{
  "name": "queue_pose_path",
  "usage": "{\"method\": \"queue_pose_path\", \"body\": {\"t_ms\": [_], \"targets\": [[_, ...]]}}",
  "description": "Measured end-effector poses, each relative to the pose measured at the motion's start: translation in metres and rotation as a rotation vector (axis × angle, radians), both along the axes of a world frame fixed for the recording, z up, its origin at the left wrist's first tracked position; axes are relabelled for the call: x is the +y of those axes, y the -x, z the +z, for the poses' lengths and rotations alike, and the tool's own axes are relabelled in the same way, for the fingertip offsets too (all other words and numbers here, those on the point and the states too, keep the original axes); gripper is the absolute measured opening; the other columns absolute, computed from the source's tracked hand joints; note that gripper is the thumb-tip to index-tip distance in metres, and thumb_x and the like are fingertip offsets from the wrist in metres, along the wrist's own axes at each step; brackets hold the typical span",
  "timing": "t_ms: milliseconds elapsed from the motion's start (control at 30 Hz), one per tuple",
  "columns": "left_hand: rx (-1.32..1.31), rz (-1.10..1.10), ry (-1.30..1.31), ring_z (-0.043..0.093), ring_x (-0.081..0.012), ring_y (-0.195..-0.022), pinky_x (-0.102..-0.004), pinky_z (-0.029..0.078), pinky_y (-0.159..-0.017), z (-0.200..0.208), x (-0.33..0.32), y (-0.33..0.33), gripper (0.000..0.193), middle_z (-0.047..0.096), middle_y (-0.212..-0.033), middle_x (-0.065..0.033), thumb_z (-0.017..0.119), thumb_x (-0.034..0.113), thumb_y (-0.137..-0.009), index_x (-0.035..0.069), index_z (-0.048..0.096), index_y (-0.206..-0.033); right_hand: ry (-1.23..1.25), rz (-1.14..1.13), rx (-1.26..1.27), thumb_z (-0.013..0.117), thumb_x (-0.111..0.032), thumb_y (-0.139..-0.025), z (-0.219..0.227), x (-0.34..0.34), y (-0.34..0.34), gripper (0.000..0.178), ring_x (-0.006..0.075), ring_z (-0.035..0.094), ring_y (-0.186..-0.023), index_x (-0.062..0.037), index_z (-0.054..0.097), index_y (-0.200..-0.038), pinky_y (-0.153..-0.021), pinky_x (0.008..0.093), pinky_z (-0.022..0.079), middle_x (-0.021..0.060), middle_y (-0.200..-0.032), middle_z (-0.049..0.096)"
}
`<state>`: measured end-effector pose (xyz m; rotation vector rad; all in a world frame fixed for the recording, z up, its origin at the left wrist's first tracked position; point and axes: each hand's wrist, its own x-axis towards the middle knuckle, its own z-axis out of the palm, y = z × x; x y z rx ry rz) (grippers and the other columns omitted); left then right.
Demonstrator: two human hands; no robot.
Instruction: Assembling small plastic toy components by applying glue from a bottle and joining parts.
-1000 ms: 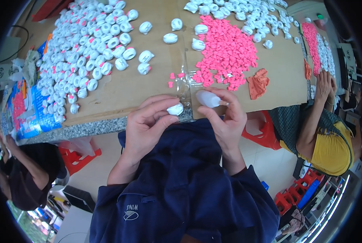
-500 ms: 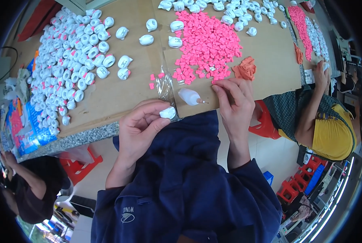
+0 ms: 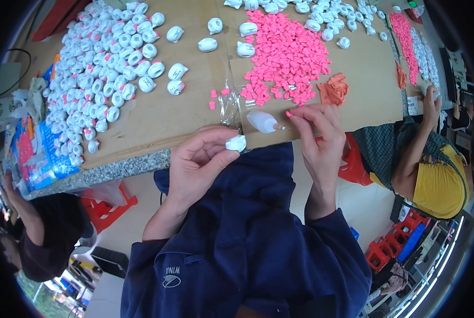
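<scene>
My left hand [image 3: 197,164] pinches a small rounded white piece [image 3: 236,143] between thumb and fingers, just off the table's near edge. In the fingertips of my right hand [image 3: 322,132] is a small pink piece [image 3: 289,114], held a little short of the pink heap. A white squeeze bottle [image 3: 262,122] with a thin tip lies on the cardboard between my hands. Beyond my right hand a large heap of pink pieces [image 3: 284,53] is spread out. An orange crumpled cloth [image 3: 333,90] lies beside it.
Many white pieces with pink parts [image 3: 99,69] cover the left of the cardboard-topped table [image 3: 194,111]. More white pieces [image 3: 314,25] lie at the back. A co-worker in yellow [image 3: 441,183] sits at right; another person [image 3: 46,233] is at left. Red stools [image 3: 107,209] stand below.
My right hand has drawn back slightly from the heap with a pink piece in its fingertips. The whole view has shifted, moving the table contents rightward in the picture.
</scene>
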<state>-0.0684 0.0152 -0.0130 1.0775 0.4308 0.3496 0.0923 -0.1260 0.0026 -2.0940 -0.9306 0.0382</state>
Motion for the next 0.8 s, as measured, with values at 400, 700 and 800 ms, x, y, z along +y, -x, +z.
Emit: {"method": "queue_pose_path", "body": {"t_ms": [400,700,800], "targets": [[0.012,0.014,-0.337,0.058,-0.0192,-0.096,-0.0303,0.048,-0.087,-0.004,-0.013,-0.001,0.028,0.055,-0.107,-0.0148,0.065,-0.012,-0.072,-0.006,0.057,-0.098,-0.072,0.144,0.038,0.074,0.0,-0.063,0.006,0.004,0.047,0.018,0.0162,0.049,-0.067,-0.0043,0.067,-0.079,-0.06,0.0261,0.038,0.0025,-0.071,0.057],[-0.079,-0.011,-0.192,0.059,-0.0197,-0.093,-0.029,0.051,-0.082,-0.005,-0.012,0.001,0.024,0.057,-0.103,-0.0164,0.066,-0.011,-0.071,-0.004,0.062,-0.093,-0.176,0.117,0.439,0.073,0.0,-0.065,0.005,-0.001,0.05,0.017,0.0139,0.054,-0.068,-0.0041,0.068,-0.081,-0.06,0.0247,0.041,0.0029,-0.073,0.058],[-0.089,-0.029,-0.228,0.062,-0.0162,-0.087,-0.025,0.051,-0.077,-0.007,-0.012,0.0,0.022,0.062,-0.097,-0.012,0.068,-0.008,-0.07,-0.001,0.065,-0.091,-0.177,0.064,0.631,0.072,0.001,-0.067,0.004,-0.002,0.047,0.016,0.0108,0.051,-0.071,-0.0013,0.067,-0.082,-0.061,0.0229,0.039,0.004,-0.076,0.058]]}}
